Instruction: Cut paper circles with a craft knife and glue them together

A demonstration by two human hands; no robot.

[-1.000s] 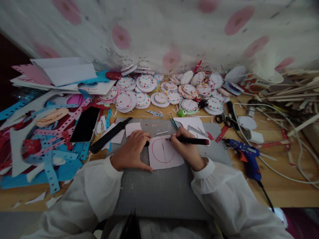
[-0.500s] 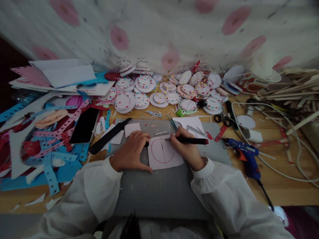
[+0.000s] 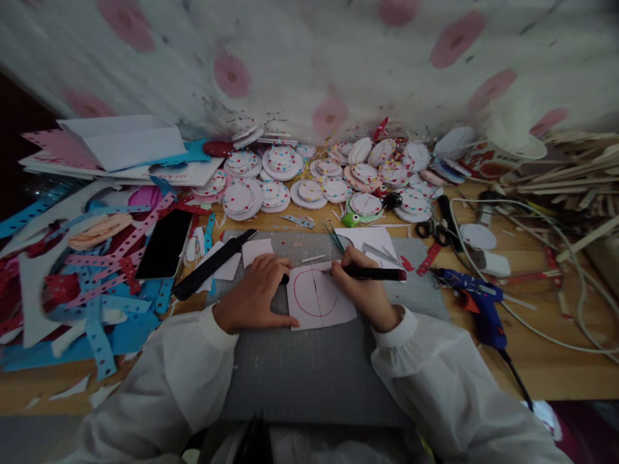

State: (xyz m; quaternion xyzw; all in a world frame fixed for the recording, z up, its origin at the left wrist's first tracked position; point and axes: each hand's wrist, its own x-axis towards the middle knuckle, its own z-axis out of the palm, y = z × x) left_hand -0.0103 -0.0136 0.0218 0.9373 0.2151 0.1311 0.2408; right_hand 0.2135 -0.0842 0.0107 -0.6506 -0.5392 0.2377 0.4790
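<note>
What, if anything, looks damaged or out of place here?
The white paper has a dark, tapering line down its middle, crossing the red outline; it may be a split. Paper scraps lie jumbled at left.

Lettering on tub, seemingly illegible.

Paper lies on the mat, glue gun right, phone left, apparently atop scraps.

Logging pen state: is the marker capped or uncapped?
Uncapped: the marker in the right hand shows its narrow tip at the white paper.
</note>
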